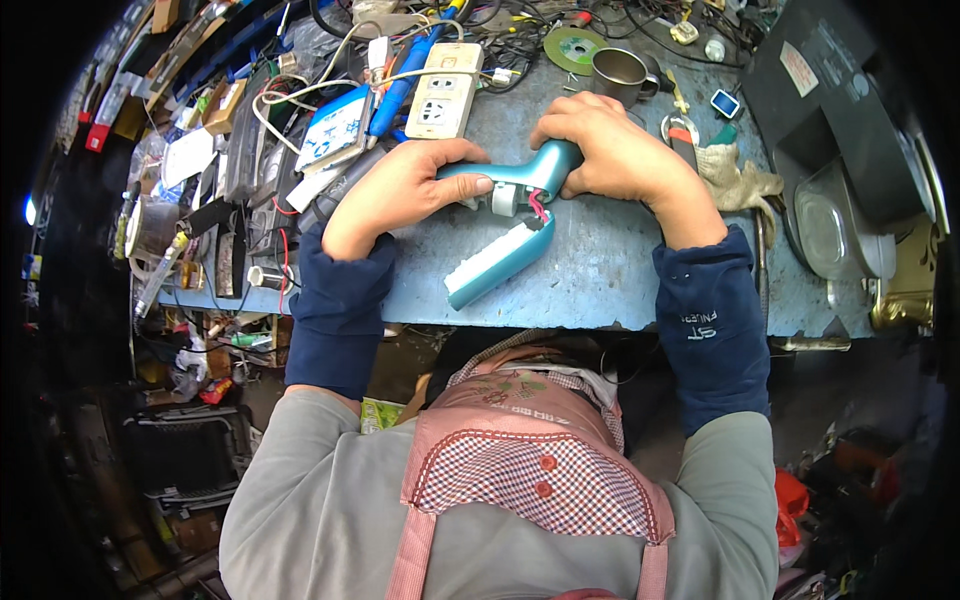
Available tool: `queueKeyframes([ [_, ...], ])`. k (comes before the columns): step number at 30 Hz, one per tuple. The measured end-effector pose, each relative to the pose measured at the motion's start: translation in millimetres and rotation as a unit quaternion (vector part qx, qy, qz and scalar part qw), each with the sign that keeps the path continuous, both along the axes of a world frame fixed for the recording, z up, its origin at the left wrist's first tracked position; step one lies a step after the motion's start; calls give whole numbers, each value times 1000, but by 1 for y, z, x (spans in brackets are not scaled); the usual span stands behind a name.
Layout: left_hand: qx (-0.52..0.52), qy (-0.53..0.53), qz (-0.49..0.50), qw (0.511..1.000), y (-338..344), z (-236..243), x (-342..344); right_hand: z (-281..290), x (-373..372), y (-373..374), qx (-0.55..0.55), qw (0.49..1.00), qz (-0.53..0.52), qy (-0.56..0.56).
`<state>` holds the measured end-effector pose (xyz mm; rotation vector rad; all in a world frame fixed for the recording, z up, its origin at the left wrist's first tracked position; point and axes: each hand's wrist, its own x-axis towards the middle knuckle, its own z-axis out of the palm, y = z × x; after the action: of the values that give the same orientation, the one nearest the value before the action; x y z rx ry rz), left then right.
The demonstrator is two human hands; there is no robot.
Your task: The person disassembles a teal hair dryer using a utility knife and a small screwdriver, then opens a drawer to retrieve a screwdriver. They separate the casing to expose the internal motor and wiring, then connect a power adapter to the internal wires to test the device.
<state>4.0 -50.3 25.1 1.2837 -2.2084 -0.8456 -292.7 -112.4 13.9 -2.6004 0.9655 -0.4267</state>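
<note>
Both hands are on a metallic teal handheld appliance (548,172) with a curved, angled body; its exact kind I cannot tell. My left hand (415,183) grips the longer end, thumb pressed along the near side. At the wider end, my right hand (612,140) has its fingers wrapped over the top. A white part (504,199) shows under the body between my hands. Pink-red wires (539,205) run down from it to a separate teal shell piece (505,262) with a white inner side, lying slanted on the blue workbench (610,285) nearer to me.
Beyond my hands lie a power strip (446,92), a blue pen-shaped tool (400,95), a green disc (574,50) and a metal mug (620,75). On the right are a work glove (735,178), a clear plastic container (832,225) and a black case (825,90). Cables and clutter crowd the left.
</note>
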Motion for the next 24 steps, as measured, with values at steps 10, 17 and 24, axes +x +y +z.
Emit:
queueKeyframes([
  [10, 96, 120, -15, 988, -20, -20, 9, -4, -6, -10, -17, 990, 24, -138],
  [17, 89, 149, -23, 985, -29, -27, 11, 35, 20, 37, -2, 969, -106, -225],
  [24, 49, 183, -14, 982, -31, -34, 6, 7, 57, 90, -6, 929, -287, -235],
])
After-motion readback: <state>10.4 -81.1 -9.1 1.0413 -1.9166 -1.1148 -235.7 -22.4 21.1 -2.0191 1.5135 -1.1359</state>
